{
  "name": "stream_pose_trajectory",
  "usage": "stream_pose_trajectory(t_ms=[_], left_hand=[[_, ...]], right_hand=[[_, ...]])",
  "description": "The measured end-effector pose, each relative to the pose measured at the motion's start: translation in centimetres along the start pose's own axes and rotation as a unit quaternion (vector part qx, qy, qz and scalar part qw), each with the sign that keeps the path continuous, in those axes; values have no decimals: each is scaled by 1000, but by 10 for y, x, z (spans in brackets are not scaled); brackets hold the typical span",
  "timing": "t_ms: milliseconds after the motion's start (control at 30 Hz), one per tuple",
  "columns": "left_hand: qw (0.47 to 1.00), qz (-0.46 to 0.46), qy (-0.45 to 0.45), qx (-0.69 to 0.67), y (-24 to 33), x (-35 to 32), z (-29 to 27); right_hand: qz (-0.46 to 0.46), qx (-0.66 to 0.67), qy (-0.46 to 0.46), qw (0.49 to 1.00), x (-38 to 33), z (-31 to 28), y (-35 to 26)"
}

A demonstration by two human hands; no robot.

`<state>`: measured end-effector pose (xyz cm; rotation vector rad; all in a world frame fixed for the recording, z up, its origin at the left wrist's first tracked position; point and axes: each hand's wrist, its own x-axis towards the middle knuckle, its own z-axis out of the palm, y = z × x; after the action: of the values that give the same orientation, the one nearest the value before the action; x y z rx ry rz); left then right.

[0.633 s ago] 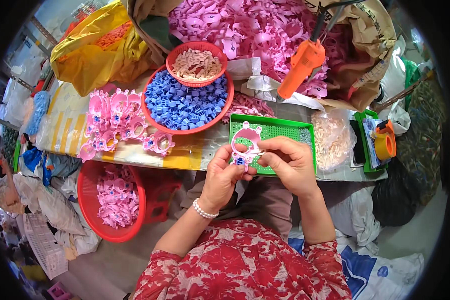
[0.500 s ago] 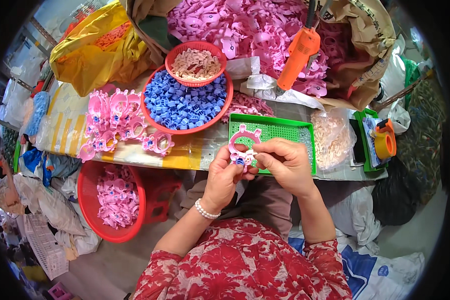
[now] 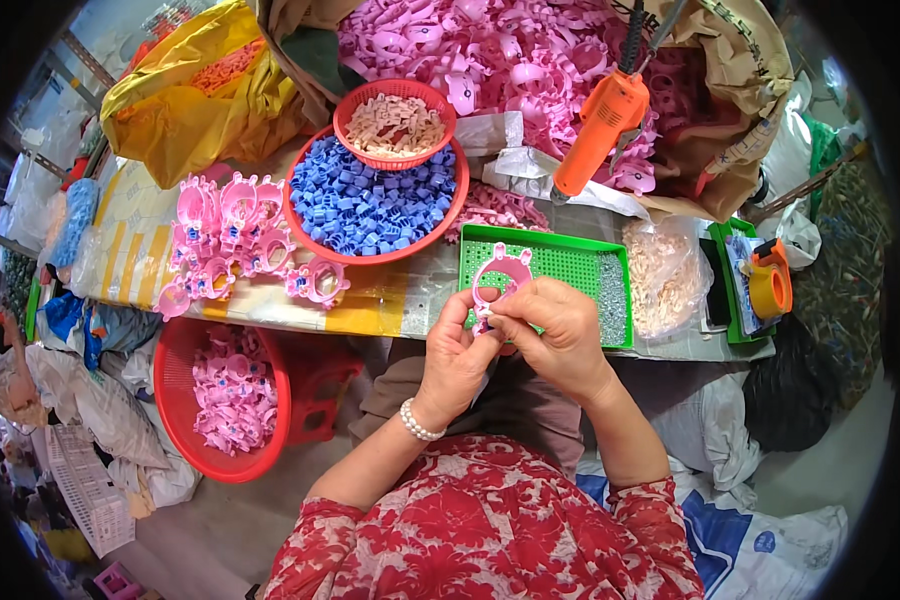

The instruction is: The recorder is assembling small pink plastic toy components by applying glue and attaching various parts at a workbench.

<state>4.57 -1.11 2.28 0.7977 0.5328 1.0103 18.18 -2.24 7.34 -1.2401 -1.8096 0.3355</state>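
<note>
My left hand (image 3: 454,358) grips a pink plastic ring part (image 3: 488,262) with small ear-like knobs, held up over the near edge of a green perforated tray (image 3: 545,240). My right hand (image 3: 560,330) is closed, its thumb and fingertips pinched against the ring's lower end beside my left thumb. Whatever small piece lies between those fingertips is hidden. Small silvery pieces, perhaps screws, fill the tray's right side (image 3: 612,300). Left of my hands, similar pink assemblies (image 3: 232,235) are gathered on the table.
An orange power screwdriver (image 3: 602,130) hangs beyond the tray. A red basket (image 3: 295,228) of blue clips carries a smaller red basket (image 3: 447,100) of cream pieces. Behind is a sack of pink parts (image 3: 510,60). A red basket (image 3: 170,400) stands below the table's left. Cream pieces (image 3: 660,275) lie in a bag.
My right fingers have closed in on the ring's lower end, covering the small white piece that showed there. The ring has turned slightly. The hanging screwdriver has swung a little lower.
</note>
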Motion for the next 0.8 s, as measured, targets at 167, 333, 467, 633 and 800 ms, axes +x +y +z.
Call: stream_pose_trajectory(t_ms=[167, 333, 467, 633, 800], left_hand=[[1000, -11, 4, -8, -1, -1, -1], [1000, -20, -3, -3, -1, -2, -3], [999, -23, -6, 21, -2, -3, -5], [999, -19, -4, 43, -2, -4, -5], [998, -23, -21, 50, -2, -4, -8]], right_hand=[[-29, -33, -2, 999, -1, 0, 1], [-54, -60, -7, 997, -2, -2, 3], [-65, -70, -26, 995, -3, -4, 2], [-64, -65, -53, 994, -1, -7, -1], [-30, -44, -51, 997, -1, -6, -2]])
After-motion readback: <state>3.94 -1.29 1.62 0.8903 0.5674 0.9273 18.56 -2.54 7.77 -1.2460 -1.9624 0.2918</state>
